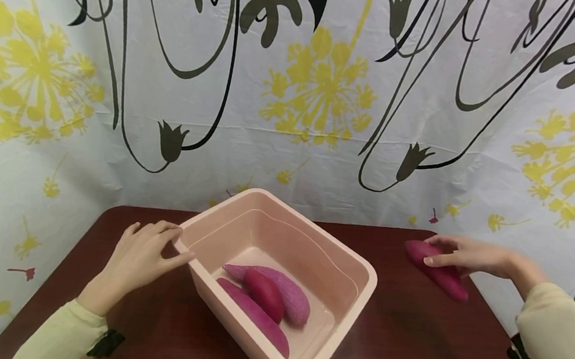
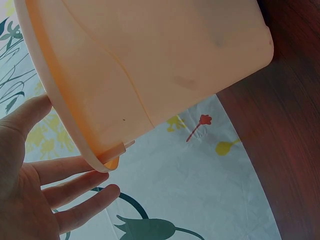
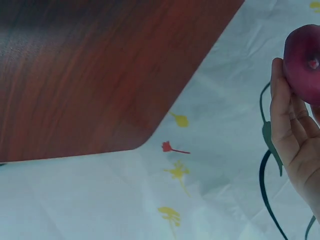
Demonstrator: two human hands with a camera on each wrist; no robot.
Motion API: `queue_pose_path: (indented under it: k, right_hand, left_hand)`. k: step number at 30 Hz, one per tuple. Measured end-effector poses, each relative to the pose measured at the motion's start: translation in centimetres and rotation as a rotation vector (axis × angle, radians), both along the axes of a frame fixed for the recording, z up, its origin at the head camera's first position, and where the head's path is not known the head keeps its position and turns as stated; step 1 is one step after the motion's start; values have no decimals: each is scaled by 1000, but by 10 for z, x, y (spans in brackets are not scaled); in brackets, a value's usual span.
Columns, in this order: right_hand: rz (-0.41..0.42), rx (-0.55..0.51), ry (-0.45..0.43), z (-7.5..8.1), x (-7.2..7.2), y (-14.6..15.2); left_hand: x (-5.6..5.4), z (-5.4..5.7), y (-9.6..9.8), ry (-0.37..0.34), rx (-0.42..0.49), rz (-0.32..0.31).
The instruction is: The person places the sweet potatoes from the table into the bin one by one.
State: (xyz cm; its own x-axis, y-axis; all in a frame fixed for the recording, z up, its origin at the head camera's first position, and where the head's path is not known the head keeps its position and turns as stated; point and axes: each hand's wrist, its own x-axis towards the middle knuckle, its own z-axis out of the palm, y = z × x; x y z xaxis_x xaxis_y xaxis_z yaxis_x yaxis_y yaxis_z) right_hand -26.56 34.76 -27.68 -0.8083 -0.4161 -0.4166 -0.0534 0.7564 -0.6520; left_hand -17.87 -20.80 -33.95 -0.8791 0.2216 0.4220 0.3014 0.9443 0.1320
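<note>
A pink plastic bin sits at an angle on the table, with three purple sweet potatoes inside. One is long and lies along the near wall, a darker red one rests in the middle, and a paler curved one is behind it. My left hand pinches the bin's left corner; the left wrist view shows thumb and fingers at the rim. Right of the bin, my right hand holds another sweet potato above the table, its end visible in the right wrist view.
The dark red-brown wooden table has rounded far corners. Behind and beside it hangs a white cloth printed with yellow flowers and dark vines. Dark bands are around both sleeves' cuffs.
</note>
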Motion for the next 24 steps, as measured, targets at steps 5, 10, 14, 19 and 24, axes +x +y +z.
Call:
queue_pose_path:
  k: [5,10,14,19,24]
  right_hand:
    - [10,40,40,15,0,-3]
    - [12,45,57,28,0,-10]
    - [18,45,55,37,-1,-17]
    - [31,54,53,45,-4,-25]
    - [41,59,72,55,-7,-35]
  left_hand:
    - [-1,1,0,3,-6,0]
    - [-2,1,0,1,-10,-1]
    - [-2,2,0,-4,-8,2]
    - [-1,1,1,-7,-8,4]
    - [-1,1,0,-5,-6,1]
